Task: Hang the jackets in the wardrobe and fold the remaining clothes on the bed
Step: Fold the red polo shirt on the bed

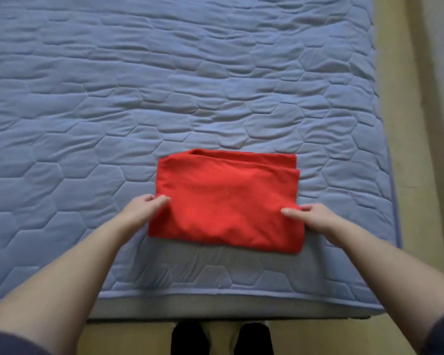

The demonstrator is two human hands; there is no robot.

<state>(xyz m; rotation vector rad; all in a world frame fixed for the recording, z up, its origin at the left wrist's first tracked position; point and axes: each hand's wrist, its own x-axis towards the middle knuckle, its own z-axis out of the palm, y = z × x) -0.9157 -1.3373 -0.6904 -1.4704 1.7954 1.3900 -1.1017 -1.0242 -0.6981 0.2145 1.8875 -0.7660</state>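
**Asker:** What is your left hand doing?

**Me:** My left hand (141,210) is pinching the left edge of the red garment (226,203). The thumb is lying on top of the cloth and the other fingers are curling at the edge. I cannot tell how far they are reaching underneath.

**Asker:** Where is the garment lying?

**Me:** It is lying on the bed (164,85), close to the near edge and nearer the right corner than the left. It is folded into a flat rectangle, with layered edges showing along its far side and right end.

**Asker:** And the right hand?

**Me:** My right hand (315,217) is gripping the right edge in the same way, with the thumb pressing on top and the fingers curling beside the cloth. Neither hand is lying spread flat.

**Asker:** Which step are you at?

**Me:** I am judging it as the folding part, and nearly finished for this piece, since it is already looking compact.

**Asker:** What is the next move calling for?

**Me:** Probably one more fold, end over end, or lifting the piece aside. Either way I am needing both hands to travel together and level, because soft cloth is likely to sag in the middle and let the layers slide apart.
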